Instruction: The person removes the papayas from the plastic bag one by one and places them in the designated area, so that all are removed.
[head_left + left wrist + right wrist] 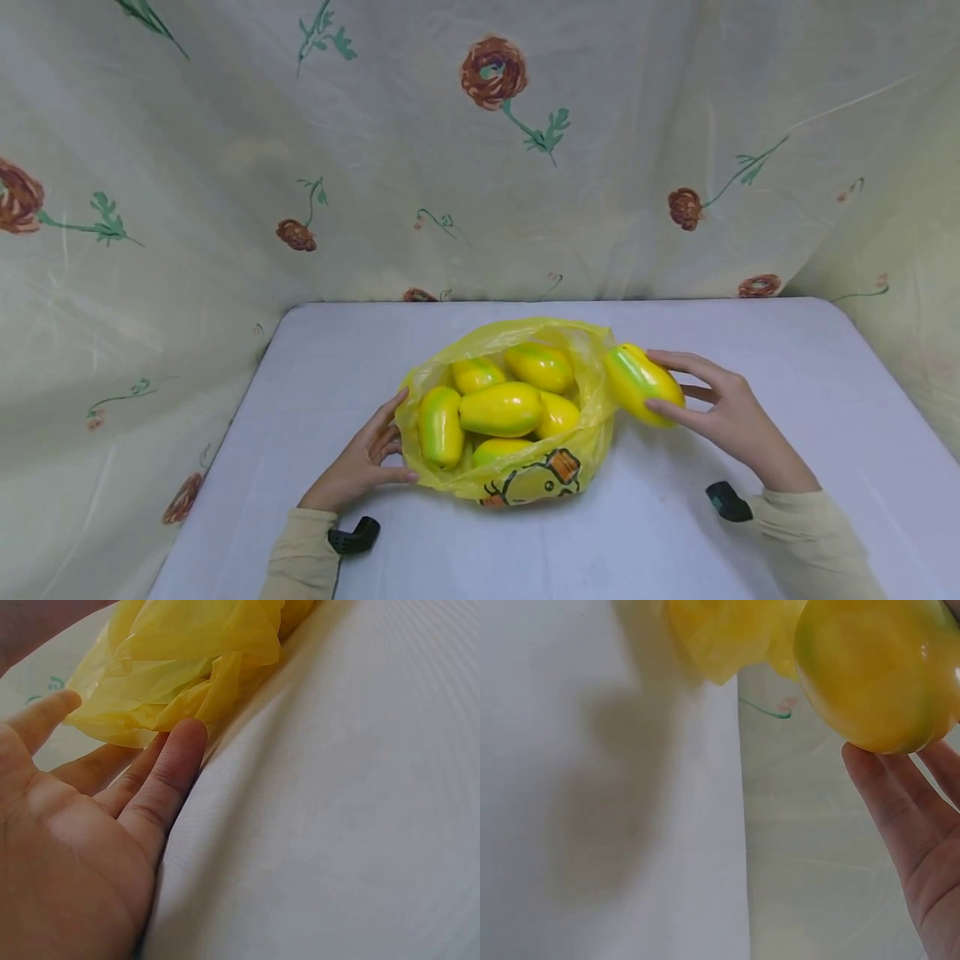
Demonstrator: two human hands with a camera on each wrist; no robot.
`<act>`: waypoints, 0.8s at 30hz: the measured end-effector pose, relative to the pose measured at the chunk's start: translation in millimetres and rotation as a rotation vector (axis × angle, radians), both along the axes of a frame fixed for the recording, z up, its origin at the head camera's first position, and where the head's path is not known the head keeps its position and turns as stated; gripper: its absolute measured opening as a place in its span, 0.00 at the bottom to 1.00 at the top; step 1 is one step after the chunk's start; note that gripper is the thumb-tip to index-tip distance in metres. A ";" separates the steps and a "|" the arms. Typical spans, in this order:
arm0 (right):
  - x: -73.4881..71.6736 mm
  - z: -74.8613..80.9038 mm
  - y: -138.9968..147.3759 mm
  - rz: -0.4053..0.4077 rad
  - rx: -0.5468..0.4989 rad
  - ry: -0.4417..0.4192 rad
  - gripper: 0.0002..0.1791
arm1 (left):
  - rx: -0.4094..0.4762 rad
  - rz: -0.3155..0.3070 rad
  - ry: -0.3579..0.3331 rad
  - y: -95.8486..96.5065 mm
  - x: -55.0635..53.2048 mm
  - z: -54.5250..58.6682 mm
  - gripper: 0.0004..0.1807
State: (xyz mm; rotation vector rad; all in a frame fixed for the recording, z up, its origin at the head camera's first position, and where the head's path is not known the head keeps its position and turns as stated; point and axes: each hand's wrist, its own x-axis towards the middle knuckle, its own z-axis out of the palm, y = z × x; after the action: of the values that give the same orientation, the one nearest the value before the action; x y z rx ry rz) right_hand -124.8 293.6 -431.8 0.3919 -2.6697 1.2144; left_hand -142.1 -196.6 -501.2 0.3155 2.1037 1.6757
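A yellow plastic bag with a printed cartoon on its front stands with its mouth spread wide. Inside lie several yellow mangoes with green streaks. My left hand rests against the bag's left side, fingers apart and fairly straight; in the left wrist view its fingertips touch the crinkled plastic. At the bag's right rim, my right hand holds one more mango between thumb and fingers, above the table. The right wrist view shows that mango close up, with the bag beside it.
The bag stands on a table covered in white cloth. Behind and at the sides hangs a pale curtain with printed flowers. A black device sits on the left wrist, and another on the right.
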 end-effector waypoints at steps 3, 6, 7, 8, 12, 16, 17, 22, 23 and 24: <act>0.6 -1.7 1.9 -0.016 0.011 -0.030 0.32 | 0.009 -0.006 0.004 -0.6 0.7 0.2 0.66; 1.1 -3.4 3.7 -0.029 0.018 -0.062 0.32 | 0.017 -0.014 0.007 -0.9 1.7 0.7 0.65; 1.2 -4.0 4.2 -0.034 0.019 -0.070 0.32 | 0.017 -0.014 0.007 -0.8 2.0 1.2 0.65; 1.4 -4.8 4.8 -0.035 0.020 -0.074 0.32 | 0.018 -0.015 0.008 -0.8 2.1 1.2 0.65; 1.2 -9.8 7.4 -0.041 0.022 -0.078 0.33 | 0.017 -0.014 0.008 -0.7 2.1 1.1 0.65; 0.5 -15.0 9.6 -0.045 0.023 -0.082 0.33 | 0.015 -0.013 0.011 -1.1 1.9 1.0 0.65; 0.3 -16.2 10.1 -0.046 0.024 -0.082 0.33 | 0.014 -0.012 0.012 -1.2 1.9 1.1 0.65; -0.2 -21.5 12.5 -0.047 0.027 -0.084 0.33 | 0.008 -0.010 0.010 -1.3 1.9 0.8 0.66; -0.2 -22.5 13.0 -0.046 0.029 -0.082 0.33 | 0.007 -0.010 0.009 -1.4 1.8 0.5 0.66; -0.1 -23.5 13.5 -0.045 0.031 -0.082 0.33 | 0.008 -0.010 0.009 -1.5 1.8 0.1 0.66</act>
State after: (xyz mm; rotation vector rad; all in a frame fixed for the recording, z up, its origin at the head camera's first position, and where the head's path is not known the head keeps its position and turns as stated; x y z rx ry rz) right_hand -124.9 307.1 -455.3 0.2907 -2.7529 1.2027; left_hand -140.3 -198.0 -501.1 0.3356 2.0993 1.6802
